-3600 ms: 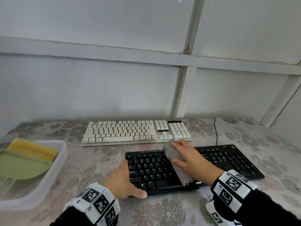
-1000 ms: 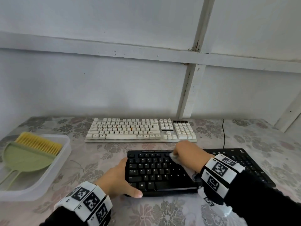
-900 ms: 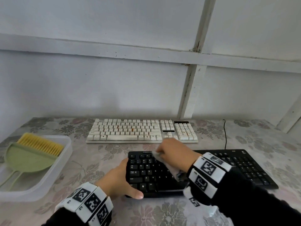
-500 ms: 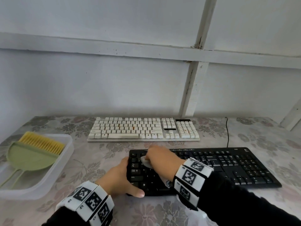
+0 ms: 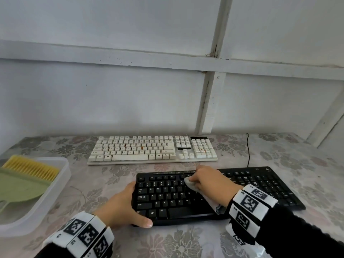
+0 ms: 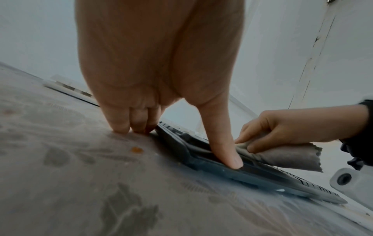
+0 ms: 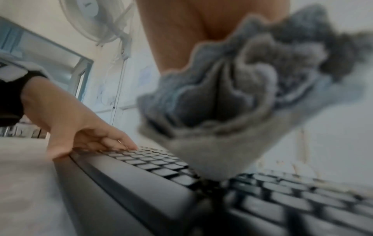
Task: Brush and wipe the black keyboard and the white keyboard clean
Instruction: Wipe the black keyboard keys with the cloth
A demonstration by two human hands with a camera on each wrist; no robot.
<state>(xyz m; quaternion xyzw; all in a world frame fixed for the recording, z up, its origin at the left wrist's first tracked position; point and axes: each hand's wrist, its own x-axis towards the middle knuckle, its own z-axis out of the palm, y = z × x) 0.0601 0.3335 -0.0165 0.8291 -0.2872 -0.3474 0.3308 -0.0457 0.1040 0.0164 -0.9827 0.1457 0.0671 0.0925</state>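
Observation:
The black keyboard [image 5: 167, 198] lies near me on the flowered table, with the white keyboard [image 5: 152, 149] behind it. My right hand [image 5: 197, 180] grips a bunched grey cloth [image 5: 189, 184] and presses it onto the upper key rows near the black keyboard's middle. In the right wrist view the cloth [image 7: 222, 111] hangs down to the keys [image 7: 161, 183]. My left hand [image 5: 130, 203] braces the keyboard's left front corner. In the left wrist view its thumb [image 6: 228, 156] presses the front edge [image 6: 201, 159] and its fingers [image 6: 121, 126] stand on the table beside it.
A clear plastic tray [image 5: 63, 175] at the left holds a green dustpan [image 5: 20, 189] and a yellow brush [image 5: 31, 167]. A black cable [image 5: 248, 151] runs from the black keyboard toward the wall. A wall fan [image 7: 95, 20] shows in the right wrist view.
My right hand swept the cloth leftward across the black keyboard's keys, then came back right toward the middle. The left hand has stayed at the left front corner.

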